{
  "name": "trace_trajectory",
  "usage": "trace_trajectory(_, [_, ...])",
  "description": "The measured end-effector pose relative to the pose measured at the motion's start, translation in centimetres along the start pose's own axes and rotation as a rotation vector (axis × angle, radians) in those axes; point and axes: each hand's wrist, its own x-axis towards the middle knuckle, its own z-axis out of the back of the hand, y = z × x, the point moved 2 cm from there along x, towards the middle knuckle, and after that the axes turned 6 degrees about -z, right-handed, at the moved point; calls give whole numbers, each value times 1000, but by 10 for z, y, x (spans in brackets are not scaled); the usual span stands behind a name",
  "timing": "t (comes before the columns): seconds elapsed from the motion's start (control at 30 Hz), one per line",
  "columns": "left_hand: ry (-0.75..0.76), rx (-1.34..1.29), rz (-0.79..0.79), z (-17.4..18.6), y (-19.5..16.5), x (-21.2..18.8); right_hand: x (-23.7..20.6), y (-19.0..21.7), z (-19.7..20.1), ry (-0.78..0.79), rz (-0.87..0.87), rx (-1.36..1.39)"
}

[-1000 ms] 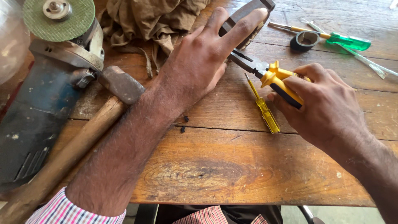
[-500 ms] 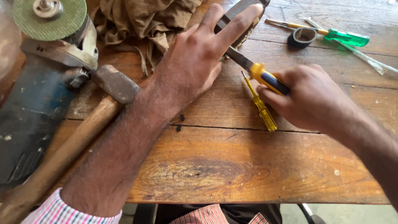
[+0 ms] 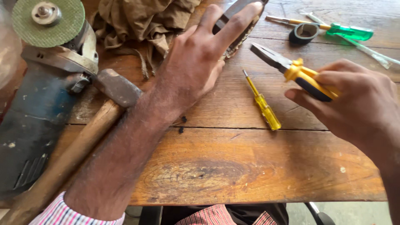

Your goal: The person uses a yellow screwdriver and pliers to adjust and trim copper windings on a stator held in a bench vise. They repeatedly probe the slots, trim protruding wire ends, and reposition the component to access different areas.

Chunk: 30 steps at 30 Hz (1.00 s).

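My left hand (image 3: 199, 62) lies flat over a dark oblong metal piece (image 3: 239, 29) on the wooden table (image 3: 233, 166), fingers stretched along it and pressing it down. My right hand (image 3: 354, 104) grips the yellow-and-black handles of a pair of pliers (image 3: 287, 66). The pliers' jaws are closed, point toward the metal piece, and hover a short way to its right, apart from it. A small yellow screwdriver (image 3: 262, 104) lies on the table between my two hands.
A blue angle grinder (image 3: 41, 83) with a green disc (image 3: 48, 18) lies at the left beside a wooden-handled hammer (image 3: 96, 121). A brown cloth (image 3: 141, 21) sits at the back. A tape roll (image 3: 304, 33) and green screwdriver (image 3: 348, 31) lie back right.
My right hand has drawn the pliers back to the right, away from the metal piece where the jaws were before. My left hand stays on the piece.
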Motion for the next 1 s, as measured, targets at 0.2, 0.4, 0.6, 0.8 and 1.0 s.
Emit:
trace_trajectory(0.2, [38,-72,26,12,-3,4,-9,-38,-18,-296,28,119])
trace_trajectory(0.4, [3,-236,-50,16,-14,4,-18,-5,-12,-453,291,396])
trace_trajectory(0.6, [181,-82,2,-2,-10,2,-10,58,-11,-91,375,387])
trace_trajectory(0.8, [173,-111,22,2,-16,-4,2,36,-8,-224,325,685])
trace_trajectory(1.0, [78,-154,69,5,-31,-6,-3,45,-21,-316,351,687])
